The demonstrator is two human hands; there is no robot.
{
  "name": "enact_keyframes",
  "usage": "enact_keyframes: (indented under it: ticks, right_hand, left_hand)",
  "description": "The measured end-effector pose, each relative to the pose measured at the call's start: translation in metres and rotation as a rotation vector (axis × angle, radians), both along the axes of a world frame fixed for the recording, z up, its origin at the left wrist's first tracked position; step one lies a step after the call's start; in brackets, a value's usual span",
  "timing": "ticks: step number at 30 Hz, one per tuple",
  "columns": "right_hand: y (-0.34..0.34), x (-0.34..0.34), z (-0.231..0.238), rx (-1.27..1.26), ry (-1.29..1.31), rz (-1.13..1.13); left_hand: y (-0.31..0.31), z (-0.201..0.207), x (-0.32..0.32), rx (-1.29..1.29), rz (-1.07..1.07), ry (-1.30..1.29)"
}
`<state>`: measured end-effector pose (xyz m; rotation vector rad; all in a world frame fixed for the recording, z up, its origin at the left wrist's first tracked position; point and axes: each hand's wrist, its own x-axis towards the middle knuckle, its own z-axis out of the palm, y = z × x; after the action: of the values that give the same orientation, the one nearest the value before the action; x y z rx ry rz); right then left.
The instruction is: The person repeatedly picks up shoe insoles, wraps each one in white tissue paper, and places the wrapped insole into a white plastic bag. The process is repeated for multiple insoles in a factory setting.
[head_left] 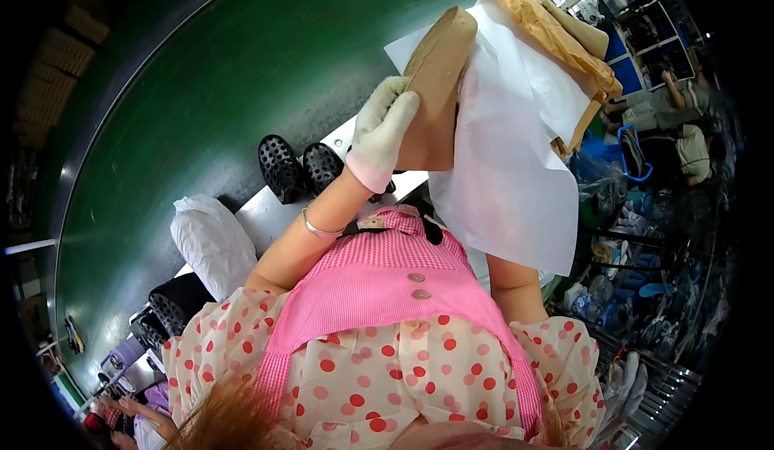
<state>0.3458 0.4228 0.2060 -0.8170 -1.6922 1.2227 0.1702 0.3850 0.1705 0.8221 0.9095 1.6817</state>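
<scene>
My left hand (383,124), in a white knit glove, is closed around the edge of a brown paper shoe insert (439,95), long with a rounded far end. Beside it a sheet of white tissue paper (516,184) hangs down over my right forearm (514,285). That sheet hides my right hand, so its fingers do not show. Further right lie more white tissue and crumpled brown wrapping paper (532,19). Left of my gloved hand, a pair of black perforated shoes (280,168) stands by a pale metal ledge.
A green work surface (218,87) curves away ahead, with a metal rim. On the left sit a white paper-wrapped bundle (211,240) and more black shoes (181,301). Bagged items crowd the right side, where a seated person (685,152) is visible. Another person's arms (133,410) show at lower left.
</scene>
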Motion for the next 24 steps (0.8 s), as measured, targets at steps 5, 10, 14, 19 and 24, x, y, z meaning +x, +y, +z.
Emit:
enact_keyframes:
  ticks: [5, 10, 14, 19, 24]
  right_hand:
    - [0.002, -0.007, 0.004, -0.055, -0.013, 0.018]
    - [0.011, -0.016, -0.002, -0.098, -0.039, 0.061]
    - [0.019, -0.023, -0.001, -0.137, -0.076, 0.083]
    - [0.03, -0.033, 0.001, -0.169, -0.14, 0.11]
    - [0.048, -0.045, 0.005, -0.078, -0.333, 0.076]
  left_hand:
    - [0.001, 0.0, 0.004, 0.011, 0.001, -0.078]
    - [0.001, -0.011, 0.003, 0.009, -0.032, -0.065]
    - [0.002, -0.026, 0.003, 0.025, -0.161, -0.255]
    - [0.0, -0.023, -0.004, -0.038, -0.293, -0.455]
    - [0.015, -0.016, -0.026, -0.038, -0.162, 0.025]
